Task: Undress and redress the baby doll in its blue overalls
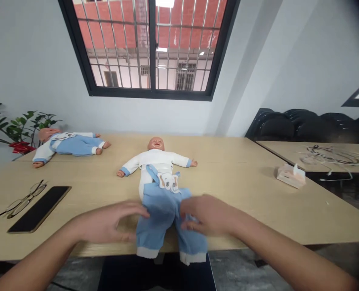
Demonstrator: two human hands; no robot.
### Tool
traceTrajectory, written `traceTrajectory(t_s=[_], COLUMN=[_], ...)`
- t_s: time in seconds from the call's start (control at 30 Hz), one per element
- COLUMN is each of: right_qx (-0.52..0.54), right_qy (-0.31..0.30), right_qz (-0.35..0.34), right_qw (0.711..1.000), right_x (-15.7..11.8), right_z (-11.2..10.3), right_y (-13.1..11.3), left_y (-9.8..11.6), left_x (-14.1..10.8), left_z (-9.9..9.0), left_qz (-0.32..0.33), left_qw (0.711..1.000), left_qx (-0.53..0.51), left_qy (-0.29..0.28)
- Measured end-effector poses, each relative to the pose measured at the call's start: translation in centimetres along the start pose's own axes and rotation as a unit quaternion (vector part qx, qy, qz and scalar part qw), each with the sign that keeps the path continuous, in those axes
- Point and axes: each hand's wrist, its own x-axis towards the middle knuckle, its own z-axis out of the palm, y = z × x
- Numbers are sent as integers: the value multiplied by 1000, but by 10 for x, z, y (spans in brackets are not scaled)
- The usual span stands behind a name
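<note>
A baby doll (155,157) in a white long-sleeved top lies on its back on the table, head toward the wall and arms spread. Light blue overalls (158,202) with an elephant face on the bib cover its lower body; the white cuffs hang over the table's front edge and no feet show. Beside the left trouser leg is my left hand (115,220), thumb and fingers apart, fingertips close to the cloth. Over the other leg my right hand (206,214) has its fingers curved and slightly blurred; whether they pinch the fabric I cannot tell.
A second dressed doll (76,143) lies at the back left near a potted plant (22,125). Glasses (26,200) and a dark phone (40,210) rest at the left. A tissue box (291,176) stands at the right, cables (334,157) beyond it. The wooden table (237,182) ends just before me.
</note>
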Motion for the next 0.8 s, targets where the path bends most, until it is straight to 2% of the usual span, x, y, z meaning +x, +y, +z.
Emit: traceTrajectory(t_s=[0.07,0.17,0.2,0.27,0.33,0.4,0.5,0.6,0.67,0.8], right_qx=[15,22,14,14,43,99,191,244,260,229], right_qy=[53,165,186,200,220,257,275,240,220,156], right_qz=[36,72,74,50,9,-20,8,49,41,55], right_qw=[998,984,980,978,975,961,942,938,939,959], right_x=[30,84,100,125,137,140,130,117,110,104], right_z=[-1,5,10,24,38,49,58,57,53,45], right_y=[24,59,68,80,85,87,85,81,77,67], left_y=[-10,-34,-43,-59,-70,-76,-76,-73,-72,-67], left_x=[25,77,94,122,137,141,133,124,122,121], left_z=[-11,-26,-27,-25,-19,-12,-6,-5,-6,-6], left_qz=[9,30,34,32,27,25,30,44,60,99], left_qw=[997,973,965,957,958,964,971,980,982,979], left_qx=[11,58,74,94,106,115,117,116,119,87], left_qy=[75,220,250,274,264,239,204,157,135,155])
